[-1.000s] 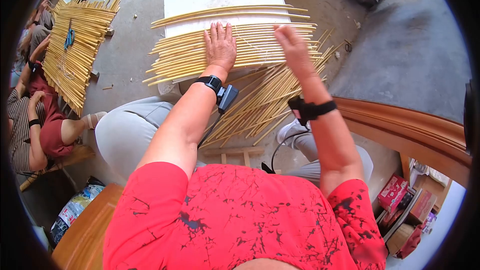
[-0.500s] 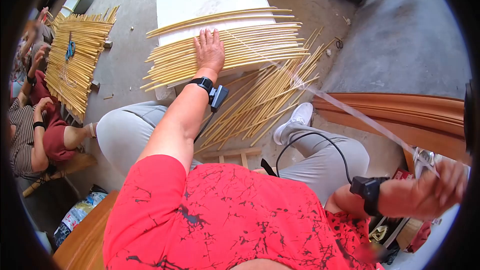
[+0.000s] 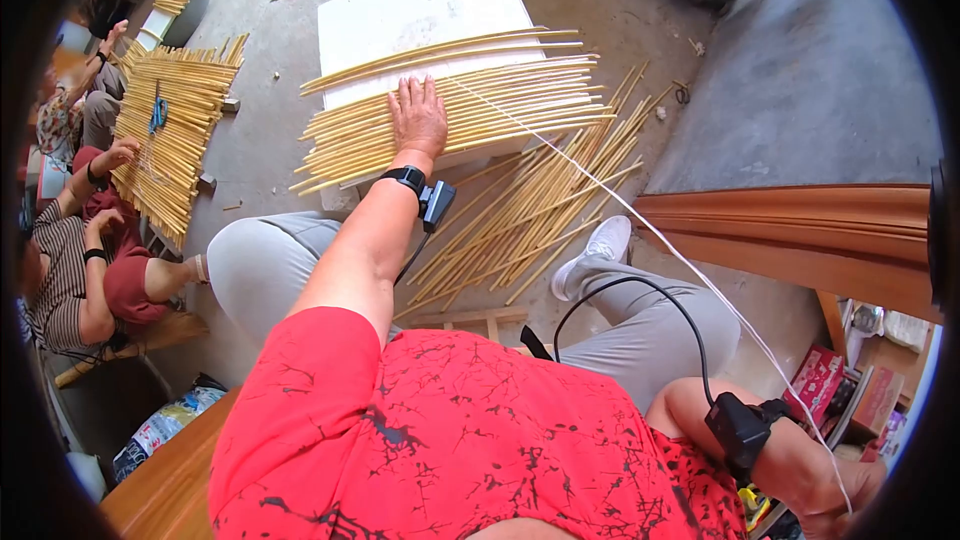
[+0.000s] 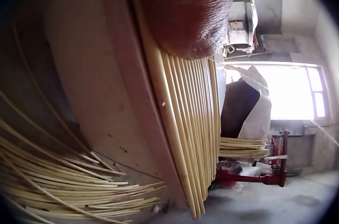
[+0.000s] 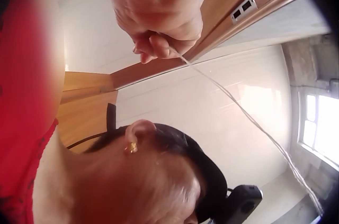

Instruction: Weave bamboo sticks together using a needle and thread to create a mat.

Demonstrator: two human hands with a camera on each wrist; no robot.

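My left hand (image 3: 418, 120) rests flat, fingers straight, on a row of thin yellow reed stalks (image 3: 525, 100) laid side by side across a white foam block (image 3: 425, 10). In the left wrist view, the stalks (image 4: 193, 107) lie close together beneath the hand (image 4: 185, 17). A thin white string (image 3: 680, 258) runs taut from the row near the left fingers to my right hand (image 3: 825, 485), held far out at the lower right. The right wrist view shows curled fingers of that hand (image 5: 159, 15) gripping the string (image 5: 238, 105). Two stalks (image 3: 400, 55) lie apart, farther up the block.
Loose stalks (image 3: 530, 225) are heaped on the floor below the block. A wooden furniture edge (image 3: 790, 240) stands at the right, above boxes (image 3: 815, 375). At the left, other people sit by a larger reed mat (image 3: 180, 130) with blue scissors (image 3: 158, 115) on it.
My right hand has swung from above the stalks out to the lower right, drawing the string out; it now runs as a taut line. The left hand has stayed on the stalks.
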